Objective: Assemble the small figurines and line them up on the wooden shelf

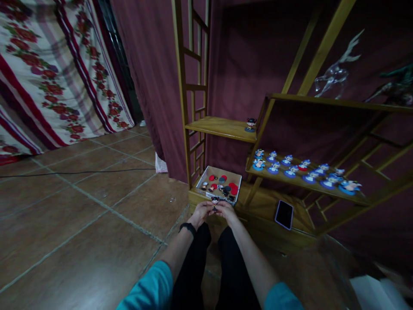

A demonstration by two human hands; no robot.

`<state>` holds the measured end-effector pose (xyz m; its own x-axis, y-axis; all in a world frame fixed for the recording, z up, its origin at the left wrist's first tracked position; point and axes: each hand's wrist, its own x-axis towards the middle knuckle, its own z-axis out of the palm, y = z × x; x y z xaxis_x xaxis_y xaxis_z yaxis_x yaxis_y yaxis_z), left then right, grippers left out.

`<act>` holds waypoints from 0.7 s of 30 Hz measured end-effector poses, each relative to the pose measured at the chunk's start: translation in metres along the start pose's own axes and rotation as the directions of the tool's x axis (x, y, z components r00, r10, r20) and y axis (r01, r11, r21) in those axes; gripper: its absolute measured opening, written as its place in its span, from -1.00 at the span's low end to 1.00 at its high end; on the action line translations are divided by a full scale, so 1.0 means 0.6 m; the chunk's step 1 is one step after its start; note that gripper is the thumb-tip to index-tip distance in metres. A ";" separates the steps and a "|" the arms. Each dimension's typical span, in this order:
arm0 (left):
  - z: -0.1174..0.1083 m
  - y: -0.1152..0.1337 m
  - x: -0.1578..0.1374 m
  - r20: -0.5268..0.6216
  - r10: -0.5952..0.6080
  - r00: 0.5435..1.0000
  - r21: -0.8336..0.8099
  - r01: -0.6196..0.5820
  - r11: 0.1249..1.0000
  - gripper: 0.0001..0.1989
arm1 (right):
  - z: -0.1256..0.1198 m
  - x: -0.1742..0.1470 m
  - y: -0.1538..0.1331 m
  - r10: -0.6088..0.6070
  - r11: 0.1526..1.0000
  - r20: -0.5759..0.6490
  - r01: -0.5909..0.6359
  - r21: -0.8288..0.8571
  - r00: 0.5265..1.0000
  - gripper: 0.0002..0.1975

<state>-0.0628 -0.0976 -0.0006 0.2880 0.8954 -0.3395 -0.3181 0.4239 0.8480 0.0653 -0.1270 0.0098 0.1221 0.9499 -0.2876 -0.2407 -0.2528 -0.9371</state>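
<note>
Between my two hands is a small dark-haired figurine point(215, 201), held upright just in front of a shallow box. My left hand point(203, 212) is closed on its left side, and my right hand point(226, 209) grips it from the right. The fingertips partly hide its lower part. Inside the white-edged box point(238, 181) lie several little figures, with red and dark round discs among them. A similar dark-haired figurine point(251, 125) stands on a round base at the right end of the wooden shelf point(219, 125) above.
On the right-hand shelf stand several blue and white figurines point(291, 171) in rows. A phone or tablet point(284, 214) lies on the lower board. Higher up is a clear deer ornament point(335, 75). A black cable point(77, 172) crosses the tiled floor at left.
</note>
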 end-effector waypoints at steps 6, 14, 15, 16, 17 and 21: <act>0.003 -0.001 0.002 -0.048 0.031 0.998 -0.004 -0.032 0.999 -0.89 | -0.003 0.014 0.008 0.010 1.000 -0.040 -0.009 0.008 0.999 -0.79; 0.007 0.004 -0.008 -0.104 0.031 0.994 -0.023 -0.034 0.999 -0.89 | 0.000 0.023 0.017 -0.009 0.997 0.013 0.009 0.070 1.000 -0.78; 0.008 0.004 -0.008 -0.118 0.026 0.993 -0.026 -0.029 0.999 -0.88 | 0.000 0.023 0.017 -0.012 0.997 0.021 0.010 0.071 1.000 -0.78; 0.009 0.004 -0.007 -0.131 0.023 0.991 -0.030 -0.027 0.999 -0.88 | 0.000 0.022 0.017 -0.015 0.997 0.028 0.012 0.073 0.999 -0.79; 0.009 0.003 -0.007 -0.139 0.021 0.990 -0.035 -0.026 0.999 -0.87 | 0.000 0.022 0.018 -0.017 0.997 0.033 0.015 0.076 0.999 -0.79; 0.010 0.002 -0.004 -0.132 0.017 0.991 -0.059 -0.025 0.998 -0.90 | -0.002 0.021 0.020 -0.017 0.993 0.043 0.012 0.118 0.999 -0.80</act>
<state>-0.0585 -0.1003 0.0040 0.1614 0.9125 -0.3759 -0.3776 0.4090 0.8307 0.0650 -0.1185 -0.0050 0.0851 0.9610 -0.2630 -0.3515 -0.2180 -0.9104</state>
